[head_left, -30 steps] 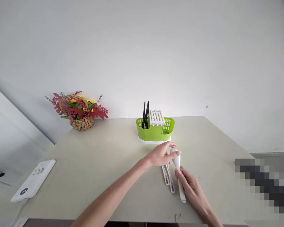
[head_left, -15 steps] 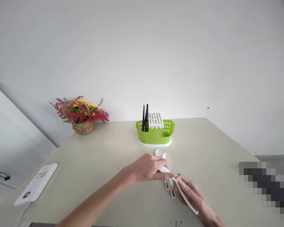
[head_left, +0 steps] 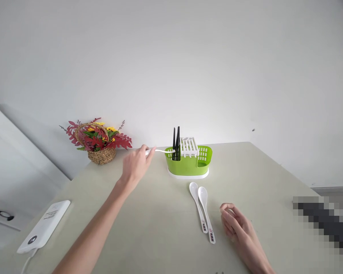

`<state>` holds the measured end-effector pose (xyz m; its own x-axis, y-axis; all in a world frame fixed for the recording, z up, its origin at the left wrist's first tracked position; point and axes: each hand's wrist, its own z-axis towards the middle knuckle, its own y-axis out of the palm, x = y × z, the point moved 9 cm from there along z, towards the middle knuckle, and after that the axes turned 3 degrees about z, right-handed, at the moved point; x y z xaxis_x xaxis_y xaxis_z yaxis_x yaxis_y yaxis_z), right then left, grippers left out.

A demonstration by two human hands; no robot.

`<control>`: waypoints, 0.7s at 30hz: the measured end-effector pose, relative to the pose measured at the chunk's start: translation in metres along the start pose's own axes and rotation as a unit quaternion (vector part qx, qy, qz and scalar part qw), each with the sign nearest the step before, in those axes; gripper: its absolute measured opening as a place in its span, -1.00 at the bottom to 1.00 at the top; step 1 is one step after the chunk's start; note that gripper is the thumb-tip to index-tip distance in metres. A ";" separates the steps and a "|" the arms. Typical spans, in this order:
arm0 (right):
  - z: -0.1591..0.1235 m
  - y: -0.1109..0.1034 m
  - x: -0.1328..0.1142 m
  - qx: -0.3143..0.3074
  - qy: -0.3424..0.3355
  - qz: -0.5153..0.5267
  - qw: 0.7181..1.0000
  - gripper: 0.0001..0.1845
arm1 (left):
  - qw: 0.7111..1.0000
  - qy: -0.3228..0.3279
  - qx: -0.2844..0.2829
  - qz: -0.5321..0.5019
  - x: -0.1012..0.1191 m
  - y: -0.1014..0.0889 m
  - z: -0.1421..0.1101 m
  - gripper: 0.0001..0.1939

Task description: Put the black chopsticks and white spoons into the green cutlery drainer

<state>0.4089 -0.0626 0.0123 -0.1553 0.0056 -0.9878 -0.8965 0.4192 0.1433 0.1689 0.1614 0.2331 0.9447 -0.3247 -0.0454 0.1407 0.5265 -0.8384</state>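
My left hand [head_left: 137,164] is raised over the table, closed on the bowl end of a white spoon [head_left: 162,151] whose handle points right and reaches the rim of the green cutlery holder [head_left: 188,164]. Black chopsticks [head_left: 176,142] stand in the holder's left compartment, beside a white slotted insert [head_left: 189,145]. Two white spoons [head_left: 202,207] lie side by side on the table in front of the holder. My right hand [head_left: 236,224] rests on the table just right of their handles, fingers loosely curled, holding nothing.
A wicker basket of red and yellow flowers [head_left: 98,141] stands at the back left by the wall. A white power bank [head_left: 44,226] with a cable lies near the table's left front edge. A blurred dark patch sits at the right.
My left hand has taken the spoon from my right hand and carried it up and left to the holder's left end. My right hand let go and settled on the table.
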 end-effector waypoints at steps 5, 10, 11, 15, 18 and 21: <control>0.000 0.001 0.003 -0.007 0.037 0.008 0.999 -0.54 | 0.996 0.055 -0.061 0.036 0.048 0.032 0.016 -0.39; -0.002 0.004 0.001 -0.010 0.038 -0.002 0.999 -0.53 | 0.992 0.081 -0.093 0.022 0.079 0.061 0.021 -0.46; -0.002 0.005 0.000 -0.010 0.036 -0.006 0.999 -0.52 | 0.991 0.086 -0.100 0.024 0.082 0.066 0.020 -0.48; -0.003 0.005 -0.004 -0.010 0.031 -0.018 0.999 -0.51 | 0.987 0.098 -0.125 0.029 0.090 0.081 0.010 -0.53; -0.002 0.005 -0.006 -0.025 0.034 -0.024 0.999 -0.52 | 0.989 0.092 -0.119 0.006 0.091 0.083 0.005 -0.48; 0.001 0.008 -0.006 -0.053 0.031 -0.028 0.998 -0.55 | 0.990 0.083 -0.109 -0.020 0.090 0.080 0.004 -0.42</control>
<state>0.4029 -0.0587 0.0197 -0.1258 -0.0722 -0.9894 -0.9427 0.3194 0.0965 0.2662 0.1781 0.1642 0.8756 -0.4757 -0.0834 0.0926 0.3350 -0.9377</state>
